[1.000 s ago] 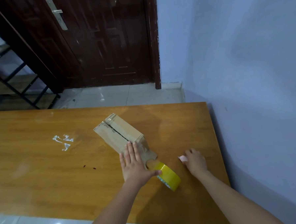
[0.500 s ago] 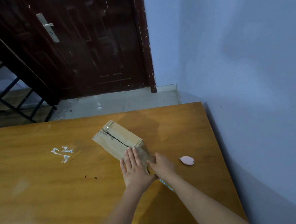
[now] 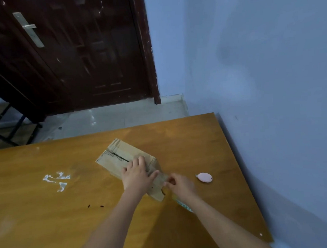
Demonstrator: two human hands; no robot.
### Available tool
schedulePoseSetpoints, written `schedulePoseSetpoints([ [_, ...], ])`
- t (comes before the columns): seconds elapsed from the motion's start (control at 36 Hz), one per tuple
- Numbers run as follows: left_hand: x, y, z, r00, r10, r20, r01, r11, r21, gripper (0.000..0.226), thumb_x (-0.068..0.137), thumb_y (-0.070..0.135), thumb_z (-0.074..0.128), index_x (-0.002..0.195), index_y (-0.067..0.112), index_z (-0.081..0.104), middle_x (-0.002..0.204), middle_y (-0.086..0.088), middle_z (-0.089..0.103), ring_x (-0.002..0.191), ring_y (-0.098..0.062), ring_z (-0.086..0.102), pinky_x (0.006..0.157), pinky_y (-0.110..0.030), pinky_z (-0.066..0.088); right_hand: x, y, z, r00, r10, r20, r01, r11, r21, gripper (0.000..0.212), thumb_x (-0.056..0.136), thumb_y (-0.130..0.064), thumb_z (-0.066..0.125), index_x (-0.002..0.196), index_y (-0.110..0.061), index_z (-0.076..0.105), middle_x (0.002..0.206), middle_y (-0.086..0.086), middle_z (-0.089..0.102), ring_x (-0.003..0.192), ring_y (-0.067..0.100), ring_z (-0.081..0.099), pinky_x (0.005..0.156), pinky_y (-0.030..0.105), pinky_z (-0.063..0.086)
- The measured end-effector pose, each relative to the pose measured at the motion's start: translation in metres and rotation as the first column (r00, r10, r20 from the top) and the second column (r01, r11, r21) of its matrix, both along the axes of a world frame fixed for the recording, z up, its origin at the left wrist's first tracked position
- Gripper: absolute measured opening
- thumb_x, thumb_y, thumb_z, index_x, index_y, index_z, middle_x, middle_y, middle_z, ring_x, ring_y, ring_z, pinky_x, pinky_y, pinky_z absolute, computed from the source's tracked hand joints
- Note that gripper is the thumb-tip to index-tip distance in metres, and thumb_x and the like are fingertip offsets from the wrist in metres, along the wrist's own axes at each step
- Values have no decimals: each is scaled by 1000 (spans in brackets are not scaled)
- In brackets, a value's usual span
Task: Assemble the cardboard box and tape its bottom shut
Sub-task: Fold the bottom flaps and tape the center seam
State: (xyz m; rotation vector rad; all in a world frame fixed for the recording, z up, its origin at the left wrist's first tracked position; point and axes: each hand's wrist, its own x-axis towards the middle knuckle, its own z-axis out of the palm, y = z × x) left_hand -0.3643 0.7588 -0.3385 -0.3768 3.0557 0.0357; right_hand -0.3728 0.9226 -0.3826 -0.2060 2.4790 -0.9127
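The small cardboard box (image 3: pixel 111 161) lies bottom-up on the wooden table (image 3: pixel 50 215), a dark seam running between its closed flaps. My left hand (image 3: pixel 137 176) presses flat on the near part of the box, thumb pointing right. My right hand (image 3: pixel 181 185) sits just right of it, fingertips pinched on a clear strip of tape (image 3: pixel 161 178) that runs from the box top over its near end. Only a sliver of the tape roll (image 3: pixel 184 206) shows under my right wrist.
A pink pocket cutter (image 3: pixel 204 177) lies on the table right of my right hand. White tape scraps (image 3: pixel 57 179) stick to the tabletop at left. The blue wall (image 3: pixel 271 99) runs along the table's right edge; a dark door (image 3: pixel 79 52) stands beyond.
My right hand left the pink cutter, came over to the box's near end and pinched the tape strip. The yellow roll went out of sight under my wrist. My left hand slid slightly up the box.
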Motion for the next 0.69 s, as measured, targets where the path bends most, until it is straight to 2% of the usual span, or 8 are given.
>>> schedulePoseSetpoints([
  [0.06,-3,0,-2,1000,8,1,-8,1000,-2,70,78,76,38,120,21,37,121,4,47,114,-19,46,88,-37,35,0,1,0,1000,-11,-5,11,1000,-3,17,89,-48,54,91,-32,57,94,-10,66,87,12,61,53,20,32],
  [0.22,-3,-4,-7,1000,28,3,-27,998,-49,73,73,68,58,121,16,39,117,0,50,108,-22,49,84,-37,36,4,8,1,997,-43,-69,46,998,37,14,88,-44,54,82,-32,54,77,-11,57,74,12,53,51,25,30],
  [0.33,-2,-1,-5,999,44,26,-43,998,-50,67,74,64,60,116,17,40,110,1,50,103,-20,49,80,-35,34,13,15,2,994,-44,-104,48,998,30,20,89,-46,54,90,-28,61,84,-7,65,77,12,58,53,25,34],
  [0.42,-1,1,-2,998,48,38,-46,998,-47,62,75,60,61,113,16,40,104,1,49,98,-20,49,78,-35,33,16,15,5,994,-51,-101,54,998,27,21,90,-45,54,92,-26,63,87,-5,67,80,13,60,58,31,40],
  [0.47,-1,3,-1,998,37,56,-33,997,-71,63,77,59,59,116,14,39,106,-1,48,98,-21,49,78,-35,34,16,14,7,995,-60,-85,61,998,10,21,91,-44,54,91,-24,63,86,-4,67,78,14,60,61,34,44],
  [0.58,4,2,-2,999,-24,41,27,997,-77,55,87,48,51,125,10,40,111,-5,47,100,-25,48,80,-37,35,13,12,7,994,-78,-77,79,997,4,22,90,-43,55,90,-23,64,85,-5,67,78,12,61,59,31,44],
  [0.64,5,-3,-3,998,-56,36,58,997,-41,59,85,51,52,126,11,39,114,-6,46,104,-26,47,82,-37,35,13,11,6,994,-80,-79,82,997,13,21,90,-45,55,91,-25,64,86,-6,68,78,10,60,61,32,46],
  [0.69,4,-9,-2,997,-72,33,72,997,9,71,81,65,49,127,14,34,118,-4,44,110,-25,46,87,-38,36,13,10,5,993,-88,-77,90,996,28,20,89,-46,55,90,-28,63,85,-9,67,77,8,60,61,29,45],
])
